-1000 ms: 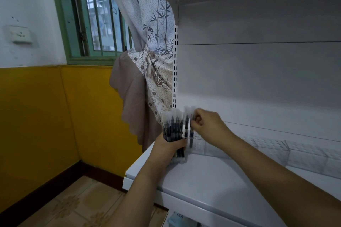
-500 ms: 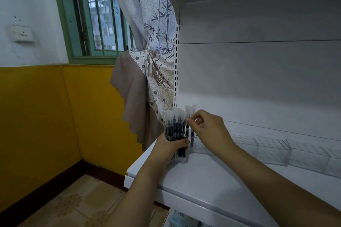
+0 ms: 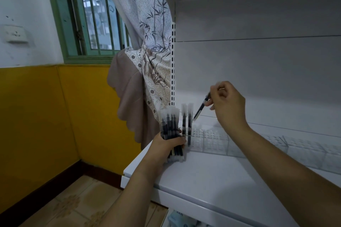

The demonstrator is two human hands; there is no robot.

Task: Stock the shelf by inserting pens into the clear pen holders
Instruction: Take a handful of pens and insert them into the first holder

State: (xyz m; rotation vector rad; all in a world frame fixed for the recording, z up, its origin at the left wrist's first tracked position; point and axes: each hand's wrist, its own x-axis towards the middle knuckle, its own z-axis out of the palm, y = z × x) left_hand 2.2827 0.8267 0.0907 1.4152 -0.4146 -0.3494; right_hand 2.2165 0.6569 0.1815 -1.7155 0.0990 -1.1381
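Left hand [image 3: 167, 143]: wrapped tight round a bundle of pens [image 3: 170, 132], caps up, bottom ends resting on the shelf [image 3: 212, 177].
Right hand [image 3: 227, 104]: up higher, fingers pinched shut on a single pen [image 3: 201, 108].
Single pen: tilted, top end in the pinch, lower tip pointing down and left, up in the air over the clear pen holders [image 3: 212, 139].
Two standing pens [image 3: 186, 122]: upright in the holder end nearest the left hand, just beside the bundle, below and left of the right hand.
Clear pen holders: a long see-through row along the back of the shelf, running from just past the left hand off under the right arm and away to the right.
Shelf: white and flat, under both arms, with a white back wall [image 3: 258, 72] behind the right hand.
Shelf post [image 3: 173, 64]: white strip with dark slots, straight up behind the bundle.
Curtain [image 3: 147, 51]: pale cloth with bamboo drawings, bunched up behind and left of the left hand.
Window [image 3: 92, 14]: green frame with bars, up and far left of both hands.
Room wall [image 3: 46, 116]: white on top, yellow below, left of the left arm.
Floor [image 3: 73, 208]: brownish tiles, down low beside the left arm.
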